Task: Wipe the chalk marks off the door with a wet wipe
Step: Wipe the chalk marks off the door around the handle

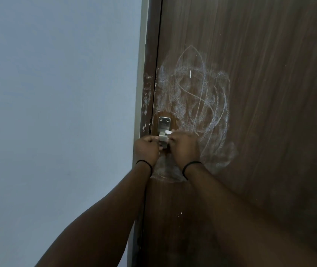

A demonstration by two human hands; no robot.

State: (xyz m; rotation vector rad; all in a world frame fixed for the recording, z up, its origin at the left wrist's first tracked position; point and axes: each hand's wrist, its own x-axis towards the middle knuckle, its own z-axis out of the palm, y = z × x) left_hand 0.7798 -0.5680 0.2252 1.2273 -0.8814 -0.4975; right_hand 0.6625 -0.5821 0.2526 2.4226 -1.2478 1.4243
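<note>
At frame centre, my left hand (147,149) clenched, my right hand (185,146) seemingly gripping the wet wipe (168,132), I should press firmly around the latch (163,130).

**What Cannot Be Seen at the Door**

The left hand (147,149) and right hand (184,147) cover the lower part of the metal latch (164,125). Only a tiny white bit of the wet wipe (168,132) peeks out. The fingers are curled out of sight. The door (269,93) runs past the top, right and bottom edges.
</note>
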